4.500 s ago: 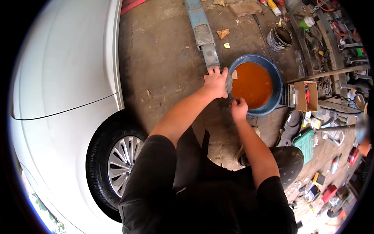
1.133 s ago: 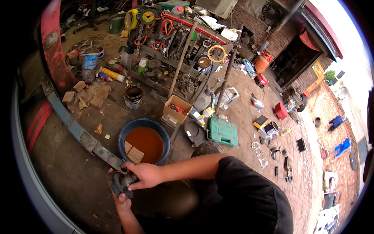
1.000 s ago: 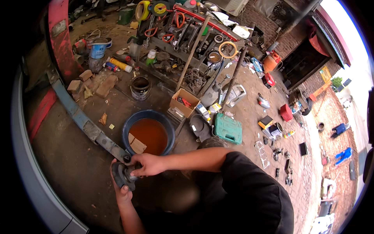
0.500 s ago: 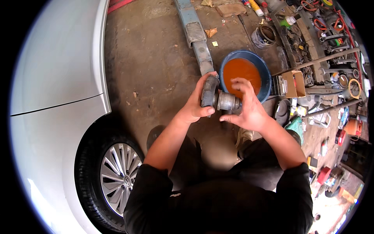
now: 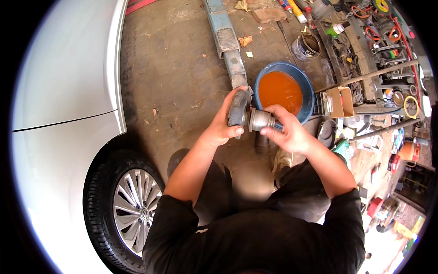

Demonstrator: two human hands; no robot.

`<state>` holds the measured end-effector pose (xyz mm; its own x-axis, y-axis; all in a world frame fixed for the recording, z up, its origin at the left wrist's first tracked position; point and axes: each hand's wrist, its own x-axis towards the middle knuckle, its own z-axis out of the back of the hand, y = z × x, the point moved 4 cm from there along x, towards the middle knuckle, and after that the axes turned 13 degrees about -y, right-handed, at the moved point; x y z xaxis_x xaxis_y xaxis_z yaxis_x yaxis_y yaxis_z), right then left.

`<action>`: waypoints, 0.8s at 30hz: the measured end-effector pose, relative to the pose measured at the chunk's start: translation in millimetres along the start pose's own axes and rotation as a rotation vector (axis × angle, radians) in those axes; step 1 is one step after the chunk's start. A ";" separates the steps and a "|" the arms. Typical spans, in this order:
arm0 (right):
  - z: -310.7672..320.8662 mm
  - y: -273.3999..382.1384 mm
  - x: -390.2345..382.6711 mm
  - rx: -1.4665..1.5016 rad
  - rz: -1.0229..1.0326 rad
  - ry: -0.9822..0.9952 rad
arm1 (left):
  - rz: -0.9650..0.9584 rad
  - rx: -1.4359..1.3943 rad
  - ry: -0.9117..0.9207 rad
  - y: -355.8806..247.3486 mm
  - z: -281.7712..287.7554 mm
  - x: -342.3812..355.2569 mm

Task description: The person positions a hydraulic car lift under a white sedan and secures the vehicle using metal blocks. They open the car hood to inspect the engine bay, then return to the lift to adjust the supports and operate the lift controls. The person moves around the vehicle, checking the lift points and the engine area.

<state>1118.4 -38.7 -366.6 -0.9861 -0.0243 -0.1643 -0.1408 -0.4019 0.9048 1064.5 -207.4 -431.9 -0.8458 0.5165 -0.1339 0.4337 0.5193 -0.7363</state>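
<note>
My left hand (image 5: 222,130) grips a dark, dirty metal part (image 5: 238,108) with a wide, thick body, held on its side. A silver ridged cylinder (image 5: 261,120) projects from its right face. My right hand (image 5: 285,130) has its thumb and fingers on that cylinder. Just beyond my hands stands a blue tub (image 5: 310,88) of cloudy orange liquid. A blue-grey steel arm (image 5: 226,39) lies on the floor behind the part, its near end hidden by my left hand.
A white car (image 5: 68,82) with a wheel (image 5: 142,214) takes up the left. Along the right lie a brick (image 5: 269,16), an open can (image 5: 306,45), a cardboard box (image 5: 340,102), long poles, wrenches (image 5: 390,49) and other clutter on the floor (image 5: 178,68).
Since half a second ago my right fingers have closed onto the silver cylinder. Over the last second my view swung from the cluttered yard back down to the car and tub.
</note>
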 end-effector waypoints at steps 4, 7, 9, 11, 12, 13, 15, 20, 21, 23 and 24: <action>-4.7 30.0 -5.8 -0.472 0.577 -0.283 | 0.001 -0.048 -0.023 -5.7 -2.2 0.1; -14.7 -13.2 -2.9 0.322 -0.366 0.133 | 0.008 -0.049 -0.018 -5.4 -0.2 -0.1; -19.5 -5.1 -11.9 0.194 -0.086 -0.034 | 0.014 -0.052 0.001 -4.9 -1.4 -1.3; -13.3 5.2 -10.7 -0.019 0.056 -0.076 | 0.023 -0.069 0.029 -5.7 -5.7 -4.4; -10.3 13.4 -8.7 -0.123 0.127 -0.091 | 0.022 -0.050 0.027 -7.0 -5.9 -6.4; -6.8 21.3 -6.4 -0.226 0.199 -0.105 | 0.021 -0.030 0.025 -8.4 -6.6 -8.3; -1.2 14.5 -4.0 -0.202 0.200 -0.013 | 0.015 0.003 0.021 -8.0 -6.4 -10.4; -2.7 -9.7 -6.1 0.170 -0.122 0.124 | -0.028 0.052 0.070 -3.7 3.8 -6.3; 2.8 10.4 -3.5 -0.194 0.230 0.072 | -0.076 0.115 0.052 -6.6 7.1 -6.7; 3.8 32.3 -4.5 -0.561 0.577 -0.034 | -0.160 0.237 0.029 -8.3 10.6 -6.6; -0.3 39.7 -5.0 -0.568 0.574 -0.078 | -0.127 0.181 0.005 -8.4 10.3 -6.5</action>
<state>1117.8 -54.8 -330.0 -0.8973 -0.3127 0.3114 0.4345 -0.7500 0.4988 1063.1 -222.1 -431.7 -0.8885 0.4580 -0.0297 0.2604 0.4497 -0.8543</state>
